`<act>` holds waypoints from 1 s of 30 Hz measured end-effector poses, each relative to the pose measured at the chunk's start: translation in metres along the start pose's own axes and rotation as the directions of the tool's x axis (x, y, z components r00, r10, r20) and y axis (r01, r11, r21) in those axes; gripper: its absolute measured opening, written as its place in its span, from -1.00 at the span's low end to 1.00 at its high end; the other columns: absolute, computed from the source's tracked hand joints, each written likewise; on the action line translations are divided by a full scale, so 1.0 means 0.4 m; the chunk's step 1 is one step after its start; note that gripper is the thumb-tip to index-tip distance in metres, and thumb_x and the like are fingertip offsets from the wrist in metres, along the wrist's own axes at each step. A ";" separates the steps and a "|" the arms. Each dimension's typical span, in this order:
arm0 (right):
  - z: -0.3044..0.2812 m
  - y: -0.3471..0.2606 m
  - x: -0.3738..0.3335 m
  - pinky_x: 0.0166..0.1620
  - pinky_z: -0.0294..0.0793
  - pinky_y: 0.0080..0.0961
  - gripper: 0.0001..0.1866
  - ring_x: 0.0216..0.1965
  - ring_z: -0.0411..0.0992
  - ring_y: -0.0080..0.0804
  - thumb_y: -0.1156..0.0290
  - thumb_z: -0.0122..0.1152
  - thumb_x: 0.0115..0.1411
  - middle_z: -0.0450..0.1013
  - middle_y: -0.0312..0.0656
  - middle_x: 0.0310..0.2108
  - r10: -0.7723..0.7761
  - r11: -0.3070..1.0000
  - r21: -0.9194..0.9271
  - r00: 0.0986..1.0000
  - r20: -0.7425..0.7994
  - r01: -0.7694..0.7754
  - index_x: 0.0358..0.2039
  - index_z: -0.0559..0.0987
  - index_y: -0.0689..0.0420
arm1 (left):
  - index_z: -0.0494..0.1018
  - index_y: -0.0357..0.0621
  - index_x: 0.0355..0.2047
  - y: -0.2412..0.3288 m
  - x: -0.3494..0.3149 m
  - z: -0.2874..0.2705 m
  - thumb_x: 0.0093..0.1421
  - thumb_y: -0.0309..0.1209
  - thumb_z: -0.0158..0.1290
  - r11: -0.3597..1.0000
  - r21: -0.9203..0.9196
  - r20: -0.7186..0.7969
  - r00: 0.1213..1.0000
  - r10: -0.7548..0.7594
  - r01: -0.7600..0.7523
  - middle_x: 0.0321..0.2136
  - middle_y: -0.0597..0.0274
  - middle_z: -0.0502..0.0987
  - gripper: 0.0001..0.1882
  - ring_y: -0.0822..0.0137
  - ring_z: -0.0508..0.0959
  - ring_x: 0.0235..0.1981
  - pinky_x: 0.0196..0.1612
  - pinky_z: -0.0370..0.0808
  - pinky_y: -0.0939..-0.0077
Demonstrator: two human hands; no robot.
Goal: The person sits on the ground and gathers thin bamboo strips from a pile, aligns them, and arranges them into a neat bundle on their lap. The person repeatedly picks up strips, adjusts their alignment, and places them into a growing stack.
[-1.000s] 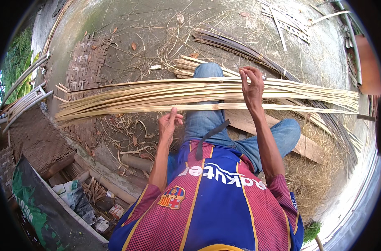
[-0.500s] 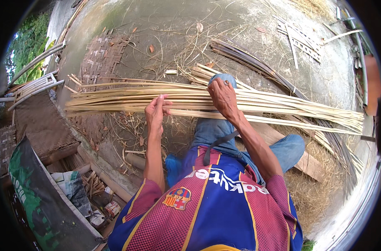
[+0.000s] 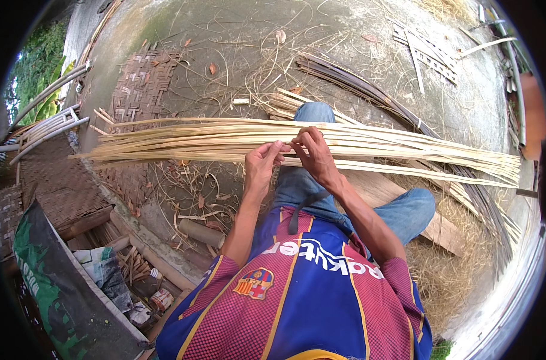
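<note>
A long bundle of pale split-bamboo strips (image 3: 189,137) lies crosswise over my raised knee, its ends fanned at both sides. My left hand (image 3: 263,167) is closed in a pinch on a bamboo strip at the near edge of the bundle. Right beside it, my right hand (image 3: 316,158) bends over the strips from the near side, thumb and fingers pinched on a strip too. The two sets of fingertips almost touch. Which single strip lies between them is hard to make out.
Dark strips (image 3: 345,81) lie in a bundle behind and to the right. A woven mat piece (image 3: 142,84) is at the far left, with loose shavings on the floor. Near my leg are a wooden board (image 3: 444,231) and a bamboo tube (image 3: 201,233). A dark sheet (image 3: 63,288) stands lower left.
My left hand has moved right along the bundle. The right hand has come slightly toward me and left, so the fingertips now meet. One strip end sticks out farther at the left.
</note>
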State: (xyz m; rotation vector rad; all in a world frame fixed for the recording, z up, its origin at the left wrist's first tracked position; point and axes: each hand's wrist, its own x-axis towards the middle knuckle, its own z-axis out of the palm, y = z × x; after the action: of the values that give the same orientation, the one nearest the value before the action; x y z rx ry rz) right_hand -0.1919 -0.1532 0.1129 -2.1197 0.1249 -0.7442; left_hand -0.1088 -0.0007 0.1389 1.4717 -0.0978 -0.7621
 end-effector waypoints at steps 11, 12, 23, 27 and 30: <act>-0.016 0.026 -0.019 -0.12 0.44 -0.22 -0.82 -0.18 0.42 -0.08 0.61 0.30 0.13 0.38 -0.06 -0.24 0.133 0.991 -0.001 0.990 0.037 -0.133 -0.26 0.51 0.21 | 0.55 -0.20 -0.14 0.136 -0.058 -0.204 0.39 -0.22 0.07 0.839 -0.310 -0.363 0.871 0.330 -0.447 -0.37 0.23 0.61 -0.72 0.42 0.54 -0.40 -0.29 0.50 0.54; -0.017 0.024 -0.017 -0.14 0.44 -0.24 -0.82 -0.19 0.42 -0.10 0.61 0.30 0.13 0.38 -0.07 -0.24 0.148 0.988 0.037 0.988 0.043 -0.149 -0.25 0.52 0.21 | 0.52 -0.18 -0.13 0.151 -0.054 -0.261 0.40 -0.15 0.04 0.831 -0.244 -0.504 0.797 0.332 -0.500 -0.37 0.26 0.59 -0.68 0.44 0.51 -0.42 -0.29 0.49 0.52; -0.030 0.038 0.007 0.05 0.37 -0.16 -0.77 0.01 0.40 -0.06 0.36 0.34 0.18 0.45 -0.10 -0.02 0.132 0.974 -0.188 0.991 0.034 -0.123 -0.14 0.63 0.08 | 0.09 0.02 0.40 0.014 0.056 -0.435 0.10 0.33 0.14 0.810 -0.487 -0.527 0.850 0.026 -0.327 0.25 0.15 0.30 0.03 0.09 0.28 0.28 0.35 0.19 0.08; -0.022 0.113 0.060 0.12 0.28 -0.09 -0.74 0.07 0.36 -0.06 0.25 0.25 0.28 0.44 -0.11 0.02 0.227 0.929 -0.297 0.974 -0.017 -0.222 -0.08 0.61 0.09 | 0.14 -0.08 0.35 0.010 0.125 -0.362 0.26 0.18 0.06 0.728 -0.618 -0.410 0.912 0.025 -0.298 0.25 0.07 0.30 -0.16 0.06 0.33 0.24 0.30 0.29 0.05; 0.001 0.147 0.087 0.23 0.17 -0.02 -0.68 0.09 0.36 -0.02 0.12 0.15 0.33 0.49 -0.06 -0.06 0.180 0.909 -0.397 0.978 0.108 -0.123 -0.16 0.61 0.11 | 0.19 -0.13 0.30 0.024 0.155 -0.353 0.29 0.09 0.04 0.597 -0.693 -0.421 0.899 0.118 -0.403 0.17 0.00 0.37 -0.26 0.03 0.42 0.16 0.23 0.38 0.01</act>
State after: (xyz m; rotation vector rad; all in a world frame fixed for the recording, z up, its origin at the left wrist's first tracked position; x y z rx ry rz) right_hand -0.1533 -0.2016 0.0838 -2.4984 0.3846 -0.5011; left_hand 0.0134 0.0872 0.1041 0.6947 0.2498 -0.2160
